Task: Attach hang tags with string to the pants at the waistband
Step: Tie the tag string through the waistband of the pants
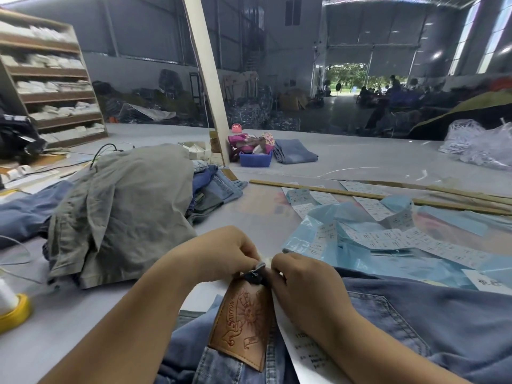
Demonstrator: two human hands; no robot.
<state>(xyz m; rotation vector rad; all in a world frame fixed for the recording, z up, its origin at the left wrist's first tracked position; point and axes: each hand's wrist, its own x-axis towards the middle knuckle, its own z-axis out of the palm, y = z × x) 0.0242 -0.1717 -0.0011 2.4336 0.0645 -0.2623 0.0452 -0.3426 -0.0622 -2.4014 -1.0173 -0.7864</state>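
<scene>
The brown leather tag [242,325] lay on the jeans [415,322], its long axis running from near the person up toward the hands. Just above its top end, the left hand [221,253] and right hand [302,281] met, both pinching a dark loop [256,270].

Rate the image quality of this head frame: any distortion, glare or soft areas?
Head view: wide-angle bending curves the wooden post and shelving; the bright doorway leaves the hall dim and smeared; the leather tag is sharp, but the pinch between left hand and right hand is too small to resolve.
</scene>
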